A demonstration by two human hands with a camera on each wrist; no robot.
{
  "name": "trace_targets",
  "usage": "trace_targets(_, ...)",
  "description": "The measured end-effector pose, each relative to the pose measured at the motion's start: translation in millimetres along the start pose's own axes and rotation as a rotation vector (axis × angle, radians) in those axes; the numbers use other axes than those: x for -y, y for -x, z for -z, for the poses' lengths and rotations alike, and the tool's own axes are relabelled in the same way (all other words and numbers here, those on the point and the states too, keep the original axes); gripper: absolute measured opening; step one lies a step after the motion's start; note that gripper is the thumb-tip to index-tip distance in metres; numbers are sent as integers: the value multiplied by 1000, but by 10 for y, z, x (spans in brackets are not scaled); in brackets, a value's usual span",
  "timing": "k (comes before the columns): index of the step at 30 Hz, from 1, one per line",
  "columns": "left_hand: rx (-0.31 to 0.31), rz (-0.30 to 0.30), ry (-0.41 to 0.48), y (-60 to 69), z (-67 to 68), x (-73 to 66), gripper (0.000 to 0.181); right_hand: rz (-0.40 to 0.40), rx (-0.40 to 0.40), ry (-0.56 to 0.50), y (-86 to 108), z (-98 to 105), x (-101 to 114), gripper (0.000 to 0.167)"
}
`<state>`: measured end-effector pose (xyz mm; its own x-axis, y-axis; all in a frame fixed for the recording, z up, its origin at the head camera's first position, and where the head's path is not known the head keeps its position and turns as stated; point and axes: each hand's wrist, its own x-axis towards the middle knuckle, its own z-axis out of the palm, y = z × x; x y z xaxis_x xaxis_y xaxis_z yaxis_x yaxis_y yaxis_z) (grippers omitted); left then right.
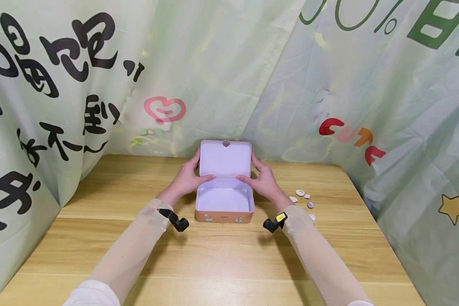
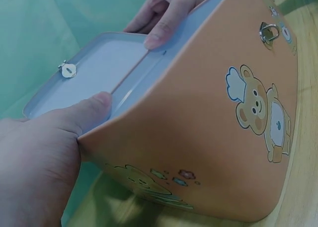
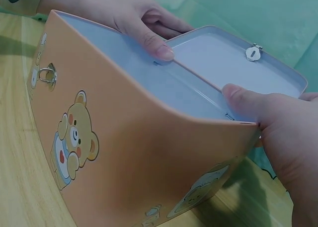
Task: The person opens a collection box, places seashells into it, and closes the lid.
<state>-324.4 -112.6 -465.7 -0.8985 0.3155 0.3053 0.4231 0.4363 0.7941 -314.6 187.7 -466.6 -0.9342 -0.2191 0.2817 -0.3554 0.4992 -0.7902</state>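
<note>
An orange tin box [image 1: 224, 217] with printed cartoon bears [image 2: 258, 108] stands on the table, its hinged lid [image 1: 225, 158] raised at the back. The pale inside of the box [image 1: 225, 199] shows no contents in the head view. My left hand [image 1: 184, 178] grips the lid's left side near the hinge, thumb on the inner face and fingers behind. On the opposite side, my right hand [image 1: 265, 180] holds the lid in the same way. A metal clasp [image 3: 253, 53] sits on the lid's free edge, and a wire loop [image 3: 48, 75] on the box front.
Several small white pieces, one a flat white piece [image 1: 300, 192], lie on the wooden table [image 1: 222, 259] beside my right wrist. A printed curtain [image 1: 214, 76] hangs behind the table and along both sides. Small black cameras [image 1: 176, 220] are strapped to both wrists.
</note>
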Motion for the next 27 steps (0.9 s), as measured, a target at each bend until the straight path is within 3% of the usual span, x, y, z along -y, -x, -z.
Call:
trace_targets(11,8,99,51,14,-13,8,116,-34,16,-26,11,-9,-5,100)
trace_targets(27,1,165,114,11,-42,49,113,-94,35,-37,23,-18,-27,99)
